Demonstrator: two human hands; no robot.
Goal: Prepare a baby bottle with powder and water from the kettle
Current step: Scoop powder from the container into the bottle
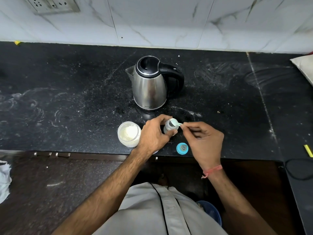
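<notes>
Black counter (67, 99): left hand (153, 134) grips the bottle (170, 127), right hand (205, 141) pinches a scoop (175, 123) over it, kettle (150, 83) behind.

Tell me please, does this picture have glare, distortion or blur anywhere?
Head view: wide-angle bending curves the black stone counter edge and wall tile lines; soft glare streaks the shiny steel kettle; the pale green scoop at the small clear baby bottle looks slightly blurred; edges are softer.

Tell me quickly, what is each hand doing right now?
Left hand: grips the small clear plastic baby bottle.
Right hand: pinches the pale green plastic scoop over the bottle's mouth.
</notes>
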